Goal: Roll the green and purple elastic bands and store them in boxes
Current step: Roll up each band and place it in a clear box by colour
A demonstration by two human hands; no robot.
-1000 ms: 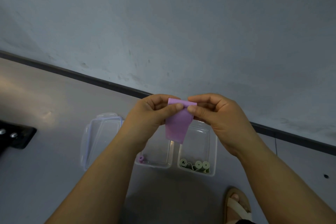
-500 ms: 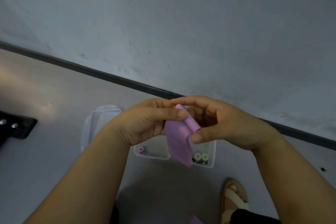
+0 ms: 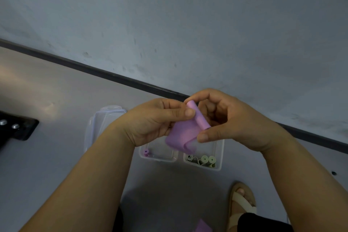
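A purple elastic band (image 3: 185, 133) is held up in front of me, its upper end wound into a small roll and its loose tail hanging down. My left hand (image 3: 156, 120) pinches the band near the roll's top end. My right hand (image 3: 231, 120) pinches the roll between forefinger and thumb. Below on the floor stand two clear boxes: the left box (image 3: 160, 158) holds one purple roll (image 3: 146, 152), the right box (image 3: 219, 156) holds several green rolls (image 3: 202, 160).
A clear lid (image 3: 101, 124) lies left of the boxes. A black bracket with bolts (image 3: 17, 128) sits at the far left. The wall's dark skirting (image 3: 113, 77) runs behind. My sandalled foot (image 3: 242, 203) is at lower right, and another purple band (image 3: 203, 227) shows at the bottom edge.
The flat band end has been wound into a tighter roll and tilted. Both hands have shifted slightly, and the loose tail has shortened and curled.
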